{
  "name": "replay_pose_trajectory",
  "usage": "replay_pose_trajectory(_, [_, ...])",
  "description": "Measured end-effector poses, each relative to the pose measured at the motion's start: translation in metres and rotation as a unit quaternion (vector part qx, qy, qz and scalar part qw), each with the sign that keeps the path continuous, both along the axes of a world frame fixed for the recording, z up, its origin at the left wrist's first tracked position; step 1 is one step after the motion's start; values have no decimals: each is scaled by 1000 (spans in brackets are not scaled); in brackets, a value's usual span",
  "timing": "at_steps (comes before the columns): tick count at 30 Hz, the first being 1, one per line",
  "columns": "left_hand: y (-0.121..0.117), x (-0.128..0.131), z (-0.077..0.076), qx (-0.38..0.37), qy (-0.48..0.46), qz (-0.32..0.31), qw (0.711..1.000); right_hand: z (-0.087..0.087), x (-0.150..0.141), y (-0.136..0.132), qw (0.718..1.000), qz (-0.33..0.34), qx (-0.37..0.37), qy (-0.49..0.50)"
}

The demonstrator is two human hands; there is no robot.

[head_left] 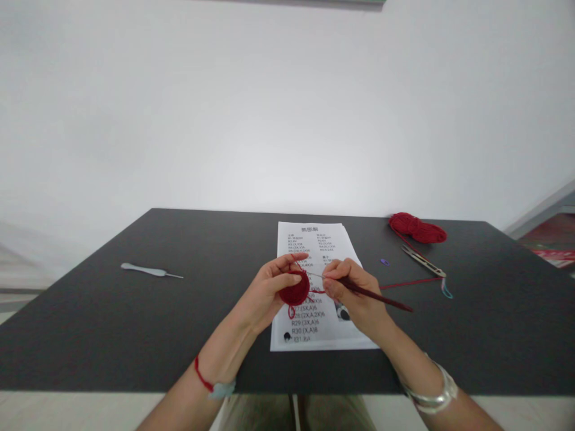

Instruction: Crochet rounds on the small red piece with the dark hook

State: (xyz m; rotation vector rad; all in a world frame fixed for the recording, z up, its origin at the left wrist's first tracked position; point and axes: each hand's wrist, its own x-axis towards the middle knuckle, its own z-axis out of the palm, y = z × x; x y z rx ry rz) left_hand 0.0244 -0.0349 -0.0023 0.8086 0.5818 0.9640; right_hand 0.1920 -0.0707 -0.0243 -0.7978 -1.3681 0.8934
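Observation:
Pinched between the thumb and fingers of my left hand (pixel 274 284) is a small round piece of dark red crochet (pixel 294 291). A loop of red yarn hangs below it. My right hand (pixel 353 287) grips a crochet hook (pixel 372 293) with a dark reddish-brown handle. The hook's thin metal shaft points left, and its tip is at the upper right edge of the crochet piece; whether it passes through a stitch is too small to tell. Red yarn (pixel 411 282) runs from the piece past my right hand toward the right.
Under my hands lie printed pattern sheets (pixel 309 342) on a black table (pixel 202 335). To the left is a grey-handled hook (pixel 146 270). On the right are a red yarn skein (pixel 417 228), thread snips (pixel 422 260) with a blue cord, and a purple stitch marker (pixel 385 262).

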Motion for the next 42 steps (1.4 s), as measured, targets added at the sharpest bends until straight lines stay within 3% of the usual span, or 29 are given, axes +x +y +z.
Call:
replay_pose_trajectory(7, [1, -6, 2, -9, 29, -26, 999, 7, 7, -1, 999, 36, -21, -3])
replay_pose_trajectory(11, [1, -9, 4, -19, 47, -48, 998, 8, 12, 1, 995, 87, -39, 42])
replay_pose_trajectory(16, [2, -11, 3, -12, 71, -79, 994, 12, 15, 2, 969, 176, -108, 135])
replay_pose_trajectory(19, [-2, -6, 2, 29, 76, -49, 995, 16, 9, 2, 949, 192, -162, 189])
replay_pose_trajectory(23, [-11, 8, 2, 146, 132, 126, 972, 13, -5, 1, 943, 151, -176, 237])
replay_pose_trajectory(25, [-14, 14, 3, 158, 143, 163, 963, 9, -11, 1, 955, 103, -140, 240])
replay_pose_trajectory(28, [-15, 17, 3, 120, 108, 125, 979, 5, -13, 1, 974, 50, -92, 202])
replay_pose_trajectory(31, [-13, 15, 1, 94, 74, 96, 988, 6, -8, 2, 977, 61, -90, 185])
replay_pose_trajectory(36, [-10, 11, 1, 96, 73, 101, 987, 8, 0, 4, 978, 96, -76, 169])
replay_pose_trajectory(42, [-12, 11, 6, 104, 117, 110, 981, 0, 9, 5, 994, 69, -64, 49])
